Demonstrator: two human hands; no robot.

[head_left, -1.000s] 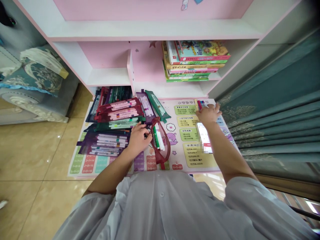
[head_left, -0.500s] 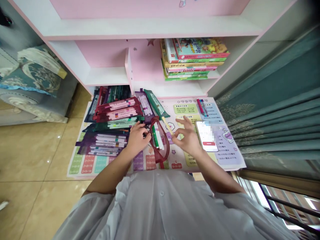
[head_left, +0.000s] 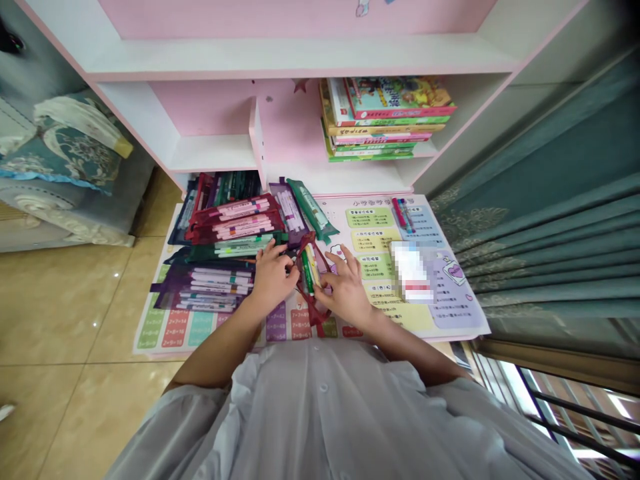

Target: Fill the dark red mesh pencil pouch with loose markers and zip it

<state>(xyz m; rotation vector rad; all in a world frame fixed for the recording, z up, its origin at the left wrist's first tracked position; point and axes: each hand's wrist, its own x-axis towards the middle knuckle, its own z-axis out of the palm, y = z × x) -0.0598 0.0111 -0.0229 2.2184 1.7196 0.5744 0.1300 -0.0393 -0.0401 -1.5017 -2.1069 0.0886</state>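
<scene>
I have my left hand [head_left: 273, 277] closed on the left edge of the red mesh pencil pouch [head_left: 315, 313] at lower middle of the frame, my right hand [head_left: 346, 288] curled against its right edge, grip unclear, with stacked pouches [head_left: 235, 227] just left and open printed mat [head_left: 395, 319] running right to a phone [head_left: 413, 270].

R hand [head_left: 346, 288] has a gap over printed chart [head_left: 374, 280] to phone [head_left: 411, 272]; L hand [head_left: 273, 279] hemmed in by stacked pencil cases [head_left: 233, 227]; red mesh pouch [head_left: 311, 283] between hands; white shelf [head_left: 325, 180] blocks way ahead.
</scene>
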